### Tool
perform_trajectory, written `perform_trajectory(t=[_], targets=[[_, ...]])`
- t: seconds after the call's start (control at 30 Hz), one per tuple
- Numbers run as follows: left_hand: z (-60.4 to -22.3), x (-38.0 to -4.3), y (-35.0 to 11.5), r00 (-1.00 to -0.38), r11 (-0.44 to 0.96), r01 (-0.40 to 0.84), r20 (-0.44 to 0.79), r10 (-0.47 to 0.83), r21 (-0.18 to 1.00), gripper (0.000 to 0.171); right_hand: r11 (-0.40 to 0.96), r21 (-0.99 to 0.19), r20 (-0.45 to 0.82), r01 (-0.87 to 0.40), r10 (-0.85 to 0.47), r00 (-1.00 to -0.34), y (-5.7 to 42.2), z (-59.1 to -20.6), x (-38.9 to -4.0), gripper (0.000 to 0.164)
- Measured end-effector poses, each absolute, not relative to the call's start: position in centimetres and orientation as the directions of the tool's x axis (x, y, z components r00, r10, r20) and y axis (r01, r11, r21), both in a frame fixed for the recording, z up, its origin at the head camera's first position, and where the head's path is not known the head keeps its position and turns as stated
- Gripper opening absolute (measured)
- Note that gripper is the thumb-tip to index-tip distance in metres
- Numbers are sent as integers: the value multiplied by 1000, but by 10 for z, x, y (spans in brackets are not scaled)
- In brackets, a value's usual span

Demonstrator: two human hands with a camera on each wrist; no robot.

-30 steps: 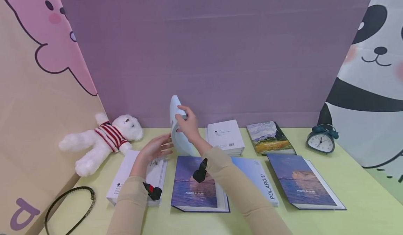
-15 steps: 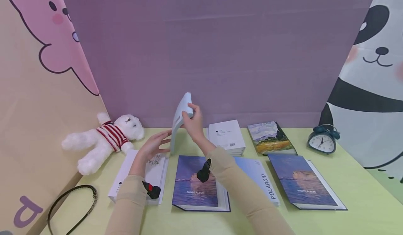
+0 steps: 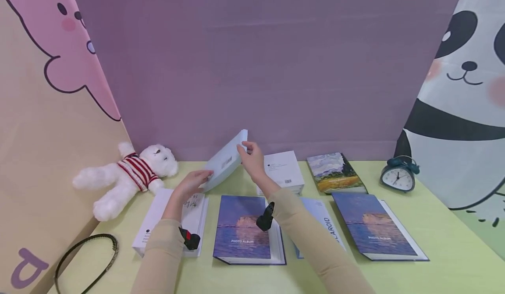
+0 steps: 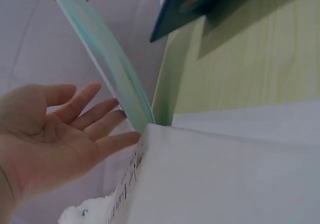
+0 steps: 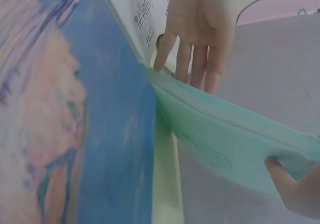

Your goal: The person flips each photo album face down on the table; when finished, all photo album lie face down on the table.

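Above the rear of the surface [image 3: 236, 281], a pale book [image 3: 224, 163] is tilted, its long axis slanting from a low left end to a higher right end, barcoded cover in view. The right hand [image 3: 253, 161] pinches the raised end; the left hand [image 3: 192, 182], its fingers loosely extended, touches the low end.

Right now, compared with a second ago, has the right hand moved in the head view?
Yes: judged against the rear white book, the right hand has shifted rightward, closer to it, and slightly lower.
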State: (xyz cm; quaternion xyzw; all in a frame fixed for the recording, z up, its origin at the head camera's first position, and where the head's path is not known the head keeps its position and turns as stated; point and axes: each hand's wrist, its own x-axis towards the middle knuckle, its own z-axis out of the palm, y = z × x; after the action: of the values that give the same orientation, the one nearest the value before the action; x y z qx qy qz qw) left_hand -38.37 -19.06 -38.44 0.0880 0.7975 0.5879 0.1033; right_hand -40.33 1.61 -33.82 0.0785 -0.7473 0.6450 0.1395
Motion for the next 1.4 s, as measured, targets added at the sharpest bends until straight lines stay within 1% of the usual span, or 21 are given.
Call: perform_trajectory(t=[0.13, 0.3, 0.5, 0.67, 0.83, 0.97, 1.1, 1.2, 1.4], targets=[[-387, -382, -190, -976, 390, 44, -45, 215, 920, 44, 216, -939, 286, -267, 62, -956, 24, -350, -406, 35], [-394, -386, -191, -985, 479, 63, -24, 173, 876, 43, 245, -947, 220, -210, 15, -975, 32, -371, -411, 40], [-395, -386, -190, -991, 498, 49, -19, 131, 866, 42, 319, -937, 147, -141, -5, -989, 32, -385, -411, 44], [-394, -387, -188, -995, 504, 40, -11, 97, 863, 41, 347, -931, 108, -110, -26, -994, 32, -388, -409, 45], [-394, -386, -186, -991, 496, 56, -14, 137, 866, 42, 380, -923, 47, -55, -32, -998, 33, -391, -409, 46], [-396, -385, -185, -986, 493, 54, -33, 166, 868, 44, 396, -918, -6, -20, -63, -998, 34, -394, -409, 48], [-397, -386, -184, -983, 521, 47, -53, 175, 852, 45, 497, -868, -60, -13, -131, -990, 38, -395, -406, 55], [-397, -387, -183, -982, 547, 48, -61, 179, 836, 46, 583, -812, -87, -37, -183, -979, 41, -394, -404, 60], [-394, -383, -179, -982, 580, 66, -51, 183, 812, 44, 593, -800, -64, -90, -233, -970, 43, -392, -401, 59]])
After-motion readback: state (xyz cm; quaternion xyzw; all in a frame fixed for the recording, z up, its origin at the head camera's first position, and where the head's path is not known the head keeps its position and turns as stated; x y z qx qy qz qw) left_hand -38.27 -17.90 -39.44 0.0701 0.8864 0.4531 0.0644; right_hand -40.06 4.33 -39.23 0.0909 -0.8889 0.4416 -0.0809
